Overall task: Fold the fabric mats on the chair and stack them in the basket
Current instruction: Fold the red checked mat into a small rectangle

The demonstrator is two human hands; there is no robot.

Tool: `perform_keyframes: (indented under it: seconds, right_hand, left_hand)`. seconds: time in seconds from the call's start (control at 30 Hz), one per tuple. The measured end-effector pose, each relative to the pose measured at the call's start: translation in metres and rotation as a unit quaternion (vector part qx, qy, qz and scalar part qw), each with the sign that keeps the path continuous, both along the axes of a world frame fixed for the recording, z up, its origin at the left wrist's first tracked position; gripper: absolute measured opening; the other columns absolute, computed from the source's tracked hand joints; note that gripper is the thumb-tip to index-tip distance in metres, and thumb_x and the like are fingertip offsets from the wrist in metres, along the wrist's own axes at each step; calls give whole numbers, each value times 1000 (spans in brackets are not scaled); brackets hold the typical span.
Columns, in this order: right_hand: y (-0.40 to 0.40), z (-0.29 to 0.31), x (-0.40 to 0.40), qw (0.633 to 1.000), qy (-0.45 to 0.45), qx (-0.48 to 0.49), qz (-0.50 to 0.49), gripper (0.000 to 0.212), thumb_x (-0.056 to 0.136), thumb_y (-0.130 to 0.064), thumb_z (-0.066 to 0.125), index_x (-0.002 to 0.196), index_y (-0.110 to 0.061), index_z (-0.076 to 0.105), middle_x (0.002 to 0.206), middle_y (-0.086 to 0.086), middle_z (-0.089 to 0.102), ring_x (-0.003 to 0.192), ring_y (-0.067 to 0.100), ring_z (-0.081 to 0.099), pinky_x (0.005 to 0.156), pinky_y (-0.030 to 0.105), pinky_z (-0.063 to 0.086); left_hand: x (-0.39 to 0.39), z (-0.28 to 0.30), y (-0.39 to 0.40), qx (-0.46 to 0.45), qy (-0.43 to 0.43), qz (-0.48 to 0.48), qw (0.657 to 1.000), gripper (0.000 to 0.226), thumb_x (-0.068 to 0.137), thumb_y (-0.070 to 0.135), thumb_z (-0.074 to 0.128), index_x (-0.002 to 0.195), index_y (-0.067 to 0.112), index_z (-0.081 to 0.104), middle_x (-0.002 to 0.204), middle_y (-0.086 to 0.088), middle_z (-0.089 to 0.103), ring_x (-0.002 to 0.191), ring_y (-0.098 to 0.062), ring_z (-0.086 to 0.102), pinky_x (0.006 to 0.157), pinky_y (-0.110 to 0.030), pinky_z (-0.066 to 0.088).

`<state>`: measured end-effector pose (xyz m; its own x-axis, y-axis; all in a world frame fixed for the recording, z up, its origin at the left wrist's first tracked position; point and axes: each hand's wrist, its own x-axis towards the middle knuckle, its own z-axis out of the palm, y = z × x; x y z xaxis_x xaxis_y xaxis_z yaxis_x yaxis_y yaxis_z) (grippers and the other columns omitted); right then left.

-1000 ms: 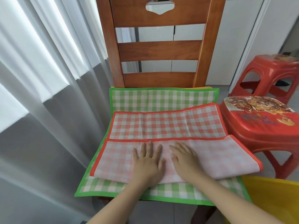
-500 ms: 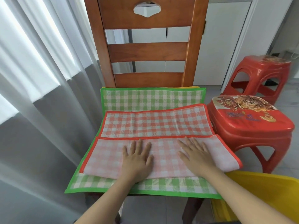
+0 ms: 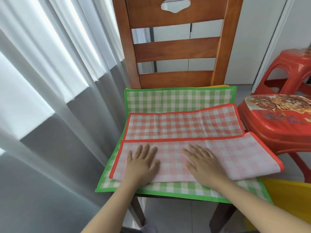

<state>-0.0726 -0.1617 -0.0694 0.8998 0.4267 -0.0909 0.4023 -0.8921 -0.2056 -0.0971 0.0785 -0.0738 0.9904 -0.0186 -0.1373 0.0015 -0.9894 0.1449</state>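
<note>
Both hands lie flat, palms down, fingers spread wide, gripping nothing. L hand [image 3: 142,163] presses the near-left part of the red mat [image 3: 183,126]; R hand [image 3: 204,163] presses nearer its middle, well apart from the L. Likely reason: pinning and smoothing the near flap, which is folded over pale side up, so the crease sets before the next fold.

Red mat lies on the chair [image 3: 176,47] seat, on top of the green mat [image 3: 178,100], w/ its right end hanging past the seat edge toward the stool. Far half of red mat is face up, unfolded. Green mat lies spread flat beneath, covering the seat, prob. waiting its turn. A yellow edge peeks out at the seat's back, under the green one; maybe a third mat, can't tell.

Right of the chair, near: a yellow thing [image 3: 289,197], poss. the basket, mostly out of view. Farther right: two red stools [image 3: 276,125].
</note>
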Motion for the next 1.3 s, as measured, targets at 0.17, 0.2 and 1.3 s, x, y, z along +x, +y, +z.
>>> perform_keyframes:
  seconds: [0.17, 0.2, 1.3]
  right_hand:
    - [0, 4, 6, 1000, 13, -2, -14, 54, 95, -53, 15, 146, -40, 8, 158, -10, 1, 145, 12, -2, 116, 34, -2]
    - [0, 6, 10, 1000, 15, 7, -15, 51, 96, -50, 23, 145, -40, 15, 157, -10, 9, 144, 13, 6, 115, 35, 4]
    - [4, -13, 58, 981, -128, 136, -51, 37, 79, -52, 44, 106, -35, 64, 98, -11, 55, 95, 15, 50, 84, 30, 35]
  left_hand:
    - [-4, 1, 25, 0, 7, -18, 1000, 73, 79, 73, -4, 147, 46, -3, 159, 10, -8, 146, -12, -13, 117, -44, -12]
    - [-4, 2, 23, -2, 5, -13, 1000, 68, 84, 69, 0, 148, 45, 1, 160, 9, -5, 147, -13, -11, 118, -44, -11]
    - [225, 44, -41, -177, -249, 47, 951, 24, 94, 29, 50, 95, 16, 70, 101, -2, 67, 99, -22, 55, 87, -35, 23]
